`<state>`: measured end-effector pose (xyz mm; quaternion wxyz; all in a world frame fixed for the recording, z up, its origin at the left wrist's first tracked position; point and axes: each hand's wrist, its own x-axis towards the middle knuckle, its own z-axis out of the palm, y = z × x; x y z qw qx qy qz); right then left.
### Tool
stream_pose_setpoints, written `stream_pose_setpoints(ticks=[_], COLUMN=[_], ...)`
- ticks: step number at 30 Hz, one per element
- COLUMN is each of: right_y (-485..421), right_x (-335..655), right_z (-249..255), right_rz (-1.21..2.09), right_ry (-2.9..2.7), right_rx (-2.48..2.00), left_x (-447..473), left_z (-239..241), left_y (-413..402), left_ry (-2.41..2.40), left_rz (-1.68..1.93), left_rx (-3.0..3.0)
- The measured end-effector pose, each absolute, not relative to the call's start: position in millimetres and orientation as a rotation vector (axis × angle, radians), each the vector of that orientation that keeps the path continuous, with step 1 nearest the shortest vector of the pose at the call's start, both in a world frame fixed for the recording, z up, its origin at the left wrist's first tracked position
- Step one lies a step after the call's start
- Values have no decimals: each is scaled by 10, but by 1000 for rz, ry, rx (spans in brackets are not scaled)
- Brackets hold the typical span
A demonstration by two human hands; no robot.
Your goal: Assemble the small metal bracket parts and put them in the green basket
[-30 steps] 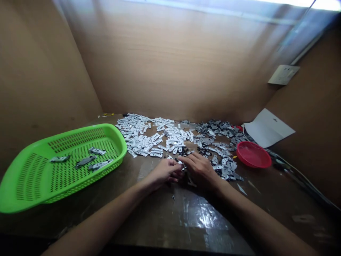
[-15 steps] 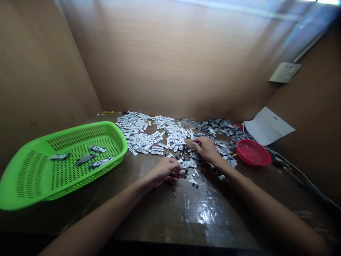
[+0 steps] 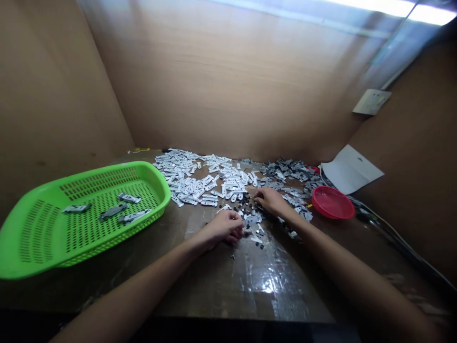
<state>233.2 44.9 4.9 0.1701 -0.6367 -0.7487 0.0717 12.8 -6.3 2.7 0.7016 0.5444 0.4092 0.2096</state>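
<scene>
My left hand (image 3: 228,226) rests low over the table with its fingers curled and pinched, beside a small heap of flat grey pieces (image 3: 253,219). What it pinches is too small to make out. Farther forward and to the right, my right hand (image 3: 272,201) has thumb and fingers drawn together over small black round parts (image 3: 246,201). Whatever lies between those fingertips is hidden. Beyond both hands spread many white flat metal parts (image 3: 193,186), with darker grey parts (image 3: 291,170) at the back right. A tiny screw-like piece (image 3: 233,257) lies nearer me.
At left stands a green perforated basket (image 3: 162,197) with several metal assemblies in it. A shallow red bowl (image 3: 333,204) is on the right, near a white card (image 3: 352,169) and cables (image 3: 392,233). Wooden panels (image 3: 221,105) enclose the table; a socket (image 3: 372,102) is on the right panel.
The view has shifted slightly. My right fingertips have come a little nearer to me among the black parts. My left hand stays in nearly the same place, still curled.
</scene>
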Motion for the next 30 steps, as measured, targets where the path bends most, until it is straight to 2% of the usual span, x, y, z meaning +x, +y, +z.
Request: stream_pose_setpoints(ticks=[5, 12, 15, 22, 30], right_y=[202, -143, -177, -185, -211], right_x=[2394, 2423, 2362, 2316, 2309], right_z=[151, 47, 9, -17, 13], right_rz=[271, 955, 1130, 1215, 1094], right_ry=[-2037, -1565, -1339, -1186, -1343], right_rx=[-1718, -1420, -1319, -1197, -1223], left_x=[114, 96, 96, 104, 80], left_z=[-2, 16, 39, 55, 32], left_y=[-35, -26, -20, 1, 3], left_ry=[930, 937, 928, 936, 895], left_rz=[454, 406, 392, 374, 381], left_rx=[1178, 1144, 1126, 1119, 1108])
